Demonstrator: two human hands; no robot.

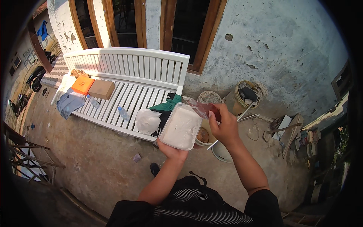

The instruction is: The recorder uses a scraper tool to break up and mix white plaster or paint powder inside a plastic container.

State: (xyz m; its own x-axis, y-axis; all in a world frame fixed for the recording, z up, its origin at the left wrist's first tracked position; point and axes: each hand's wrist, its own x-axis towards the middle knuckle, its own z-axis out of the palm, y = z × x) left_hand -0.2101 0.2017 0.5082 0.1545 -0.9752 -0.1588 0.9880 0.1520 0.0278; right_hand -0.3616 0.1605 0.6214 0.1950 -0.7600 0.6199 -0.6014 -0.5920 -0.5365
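My left hand (172, 150) supports a clear, rounded-square plastic container (162, 137) from below, its fingers mostly hidden beneath it. White paste (181, 128) fills the container, with a small dark speck on its surface. Closed in a pinch, my right hand (225, 126) grips a thin, see-through reddish plastic piece (199, 108). That piece reaches over the container's far right corner, and its exact kind is unclear. Just behind the container, a white plastic bag (148, 121) and green and black cloth (168, 104) lie on the bench end.
A white slatted bench (132, 83) holds an orange box (82, 84), a brown box (101, 89), plastic bottles (123, 113) and a grey cloth (70, 103). Buckets (242, 106) and wood scraps (291, 140) stand along the peeling wall (280, 53). A metal frame (30, 155) is at left.
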